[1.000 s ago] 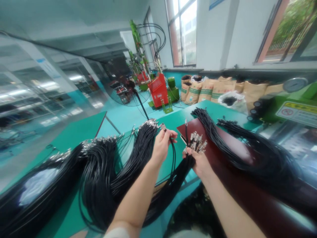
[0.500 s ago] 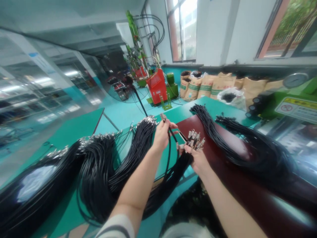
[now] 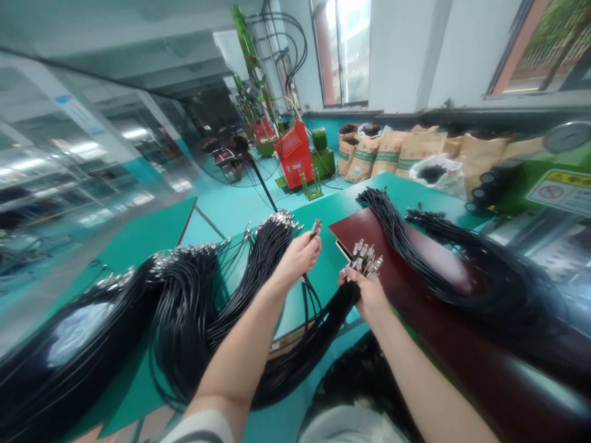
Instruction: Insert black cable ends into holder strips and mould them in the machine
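My left hand (image 3: pixel 301 255) is closed around a few black cables, whose metal connector ends (image 3: pixel 316 227) stick up above the fingers. To its right, my right hand (image 3: pixel 364 289) grips a thick bundle of black cables (image 3: pixel 323 335) just under a cluster of silvery connectors (image 3: pixel 365 258). That bundle curves down and to the left, below my left forearm. Close to my left hand lies a heap of black cables (image 3: pixel 270 252) with metal ends on the green table (image 3: pixel 231 271). How many cables my left fingers hold is hidden.
More black cables (image 3: pixel 184 295) spread over the left tables. On the right, a dark red board (image 3: pixel 425 326) carries another cable bundle (image 3: pixel 392 227). Paper sacks (image 3: pixel 388 154) line the wall behind. A red machine (image 3: pixel 295 157) and a fan (image 3: pixel 231 163) stand beyond the tables.
My left hand has moved away from the right-hand bundle, slightly down and closed, with its cables drawn apart from it. My right hand keeps its grip in nearly the same place.
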A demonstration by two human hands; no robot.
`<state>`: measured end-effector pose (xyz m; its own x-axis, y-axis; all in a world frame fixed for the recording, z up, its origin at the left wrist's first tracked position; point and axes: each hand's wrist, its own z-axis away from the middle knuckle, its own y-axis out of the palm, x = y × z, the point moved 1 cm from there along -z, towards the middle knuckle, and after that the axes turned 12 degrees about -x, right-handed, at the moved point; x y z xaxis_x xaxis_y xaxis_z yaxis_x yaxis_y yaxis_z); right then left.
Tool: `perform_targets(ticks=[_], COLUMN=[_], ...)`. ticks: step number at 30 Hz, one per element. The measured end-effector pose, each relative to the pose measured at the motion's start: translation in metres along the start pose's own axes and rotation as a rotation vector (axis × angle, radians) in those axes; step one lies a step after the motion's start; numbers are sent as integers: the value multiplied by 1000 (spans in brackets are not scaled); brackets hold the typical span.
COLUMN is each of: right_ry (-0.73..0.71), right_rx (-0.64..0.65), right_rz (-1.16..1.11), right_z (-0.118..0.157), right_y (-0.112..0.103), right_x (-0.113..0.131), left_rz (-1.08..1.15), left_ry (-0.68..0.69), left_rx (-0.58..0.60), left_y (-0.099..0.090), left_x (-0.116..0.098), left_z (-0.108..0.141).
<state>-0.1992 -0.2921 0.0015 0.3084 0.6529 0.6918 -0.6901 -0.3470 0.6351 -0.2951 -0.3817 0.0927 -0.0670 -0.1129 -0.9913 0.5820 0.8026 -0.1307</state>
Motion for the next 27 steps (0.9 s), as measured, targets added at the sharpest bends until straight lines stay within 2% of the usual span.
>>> perform_targets(ticks=[2, 6, 8, 11, 13, 17, 21, 22, 24, 26, 27], right_ry=[-9, -22, -22, -40, -60, -80, -69, -64, -56, -40, -22], right_rx=[16, 30, 22, 35, 31, -24, 14, 7, -39, -85, -91], right_rz=[8, -27, -46, -69, -104, -136, -118, -115, -117, -119, -118], right_z=[1, 4, 5, 6, 6, 7, 8, 8, 8, 6, 5], right_y=[-1, -6, -7, -5, -1, 3, 2, 1, -2, -6, -9], right_x=[-2, 1, 5, 11, 14, 16, 16, 15, 15, 16, 17], left_rz=[-73, -379, -339, -93, 14, 37, -191, -275, -416, -462, -448], left_ry=[66, 342, 310, 115, 53, 187, 425, 471, 492, 428, 392], left_rx=[-2, -36, -62, -30, 12, 6, 31, 65, 231, 430, 481], left_y=[15, 32, 34, 40, 48, 62, 66, 65, 63, 56, 50], left_x=[10, 25, 30, 40, 48, 61, 58, 54, 45, 36, 31], left_z=[-2, -14, -17, -14, -8, 0, -1, -2, -7, -11, -13])
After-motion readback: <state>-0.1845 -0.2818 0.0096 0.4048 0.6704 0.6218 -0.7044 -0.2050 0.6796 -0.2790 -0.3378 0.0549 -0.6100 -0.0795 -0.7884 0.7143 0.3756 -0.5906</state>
